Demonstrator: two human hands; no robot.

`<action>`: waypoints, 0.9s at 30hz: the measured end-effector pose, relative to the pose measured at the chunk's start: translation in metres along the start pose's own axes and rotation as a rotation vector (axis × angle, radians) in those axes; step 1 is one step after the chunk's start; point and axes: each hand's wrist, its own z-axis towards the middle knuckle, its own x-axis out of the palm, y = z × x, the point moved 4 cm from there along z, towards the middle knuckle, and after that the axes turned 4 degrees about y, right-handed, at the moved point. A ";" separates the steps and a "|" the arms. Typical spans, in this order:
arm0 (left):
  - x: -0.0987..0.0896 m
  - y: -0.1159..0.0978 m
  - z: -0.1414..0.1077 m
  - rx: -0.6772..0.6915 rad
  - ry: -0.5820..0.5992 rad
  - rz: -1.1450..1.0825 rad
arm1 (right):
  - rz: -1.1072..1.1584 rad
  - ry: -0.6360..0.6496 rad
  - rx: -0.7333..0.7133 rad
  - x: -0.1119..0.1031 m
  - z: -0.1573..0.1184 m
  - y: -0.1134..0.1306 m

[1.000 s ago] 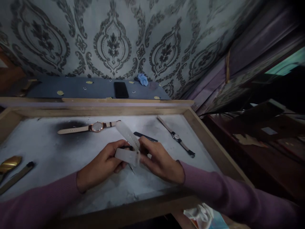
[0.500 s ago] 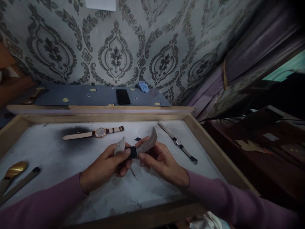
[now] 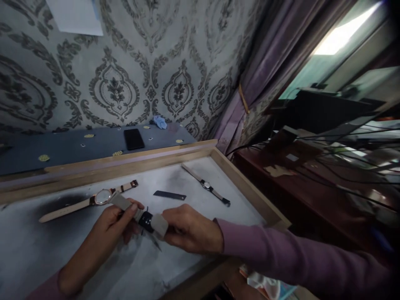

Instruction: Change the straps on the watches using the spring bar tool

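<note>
A wristwatch with a dark face and a pale grey strap is held between both hands above the white tray bottom. My left hand is closed on one strap half, its thumb on top. My right hand pinches the other half, which curls toward me; its fingertips are partly hidden. Below the watch, the thin pointed tip of a tool sticks out. Beyond the hands lies a dark flat blade. A round rose-gold watch rests behind my left hand, and a small slim watch lies to the right.
A wooden rim surrounds the work tray. Behind it, a black phone and crumpled blue cloth lie on a blue patterned surface. On the right stands a dark red table with cables and clutter, beside a purple curtain.
My view has swung right. The held watch has turned so its dark face shows, with the strap opened out between my hands. The blade behind them is now uncovered.
</note>
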 end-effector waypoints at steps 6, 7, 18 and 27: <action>0.004 -0.008 -0.001 -0.083 -0.045 -0.066 | -0.071 0.052 -0.043 -0.010 -0.022 0.008; 0.006 -0.009 0.000 -0.115 -0.044 -0.104 | -0.058 0.043 -0.036 -0.014 -0.027 0.009; 0.050 -0.020 0.015 -0.135 0.154 -0.187 | -0.074 -0.239 0.304 -0.062 -0.081 -0.024; 0.061 -0.015 -0.024 -0.022 0.364 0.202 | -0.310 -0.258 0.448 -0.079 -0.092 -0.072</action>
